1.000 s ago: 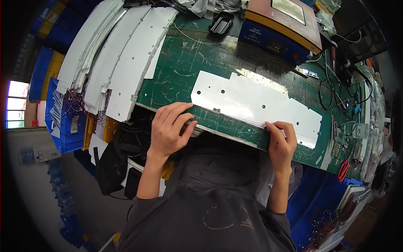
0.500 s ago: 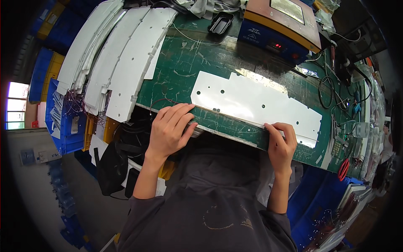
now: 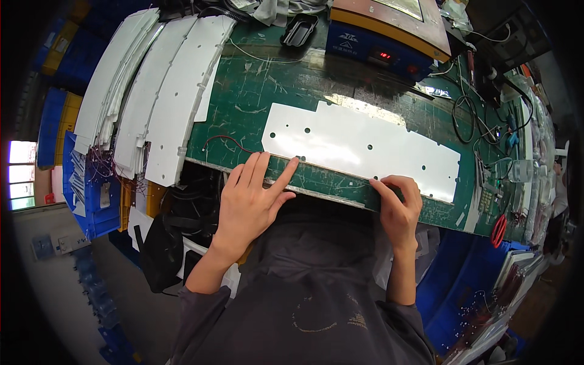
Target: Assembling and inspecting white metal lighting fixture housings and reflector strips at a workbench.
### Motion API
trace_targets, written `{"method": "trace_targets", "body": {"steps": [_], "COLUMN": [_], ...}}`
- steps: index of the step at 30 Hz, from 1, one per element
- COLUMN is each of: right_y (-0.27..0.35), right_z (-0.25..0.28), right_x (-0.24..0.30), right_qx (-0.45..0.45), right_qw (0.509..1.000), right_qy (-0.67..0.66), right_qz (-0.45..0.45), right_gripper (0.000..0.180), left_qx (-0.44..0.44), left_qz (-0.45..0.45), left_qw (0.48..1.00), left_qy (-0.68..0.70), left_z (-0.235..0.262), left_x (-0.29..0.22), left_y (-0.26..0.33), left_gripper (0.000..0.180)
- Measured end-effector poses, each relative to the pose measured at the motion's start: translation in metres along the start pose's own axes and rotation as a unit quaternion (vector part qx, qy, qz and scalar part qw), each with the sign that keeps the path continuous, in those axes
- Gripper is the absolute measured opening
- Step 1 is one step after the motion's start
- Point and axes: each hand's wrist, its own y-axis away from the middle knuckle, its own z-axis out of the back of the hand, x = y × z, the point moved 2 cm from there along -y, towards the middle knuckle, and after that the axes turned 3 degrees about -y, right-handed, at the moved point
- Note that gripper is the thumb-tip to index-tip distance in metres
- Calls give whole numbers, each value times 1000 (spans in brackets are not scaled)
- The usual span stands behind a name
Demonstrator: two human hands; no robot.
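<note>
A long, flat white panel (image 3: pixel 347 140) with small holes and a stepped far edge lies on the green worktop (image 3: pixel 267 79). A thin dark red wire (image 3: pixel 226 138) runs out from its left end. My left hand (image 3: pixel 246 201) is open, its fingers spread along the panel's near left edge, with the index finger stretched to a small notch there. Farther right on the same edge, my right hand (image 3: pixel 401 207) has thumb and index fingertip close together at the rim, the other fingers bent. What lies under these fingertips is hidden.
Stacks of white panels (image 3: pixel 176 97) cover the left of the worktop. A blue and orange heating device (image 3: pixel 383 42) with a lit display stands at the back, beside a black tray (image 3: pixel 299 31). Cables and red-handled scissors (image 3: pixel 499 230) are at the right.
My left index finger has stretched out to the right along the panel's edge. More of the red wire shows beside the panel. The whole view has shifted slightly.
</note>
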Motion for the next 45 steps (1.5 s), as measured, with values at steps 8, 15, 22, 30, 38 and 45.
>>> {"method": "trace_targets", "body": {"steps": [8,15,22,30,38,45], "right_y": [1,3,4,2,5,24], "right_z": [-1,0,1,2,29,70], "right_x": [0,-1,0,1,-9,-40], "right_qx": [-2,-5,2,19,-6,-23], "right_qw": [1000,1000,1000,1000,998,992], "right_qy": [10,5,12,-4,1,-20], "right_qz": [6,3,-6,-10,-55,-122], "right_gripper": [37,40,41,43,38,31], "left_qx": [26,32,-6,3,-5,-4], "left_qz": [-2,17,38,-94,-104,-83], "left_qw": [1000,999,998,979,991,996], "left_qy": [-6,21,43,181,80,-13], "left_z": [5,6,6,-15,-17,-25], "left_x": [0,3,-27,-76,-98,-122], "left_y": [-3,-6,-18,-23,-26,-26], "left_gripper": [59,59,49,54,60,79]}}
